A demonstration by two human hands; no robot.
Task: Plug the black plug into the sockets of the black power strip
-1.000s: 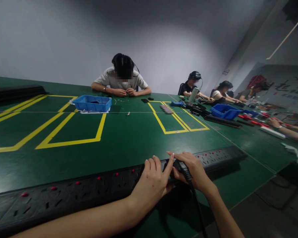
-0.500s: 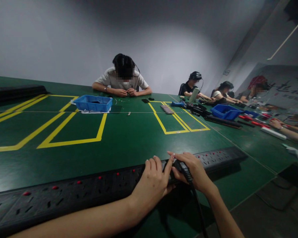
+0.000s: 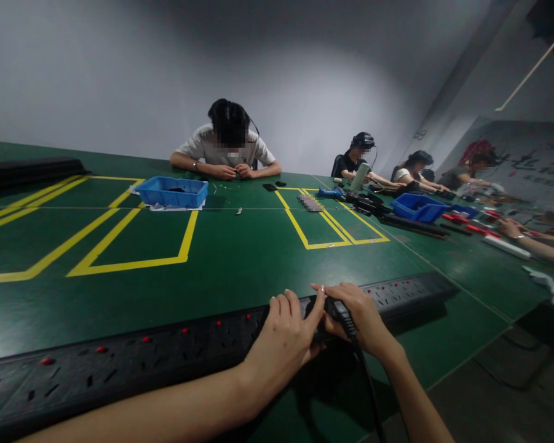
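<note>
A long black power strip [image 3: 133, 360] with red switches runs along the near edge of the green table [image 3: 240, 258]. My left hand [image 3: 286, 335] lies on top of the strip with its fingers curled over it, pressing it down. My right hand [image 3: 362, 317] is closed around a black plug [image 3: 340, 311] seated at the strip. The plug's black cable [image 3: 366, 387] drops away over the table edge toward me. The thumbs and fingertips of both hands meet at the plug.
Yellow tape outlines mark the tabletop. A blue bin [image 3: 173, 192] stands at the far side, in front of a seated person [image 3: 228, 144]. Further right sit more people, another blue bin [image 3: 417, 208], black tools and red-handled items. A person's forearm [image 3: 535, 246] rests at the right edge.
Nothing notable has changed; both hands stay on the strip and plug, with only a slight shift of the view.
</note>
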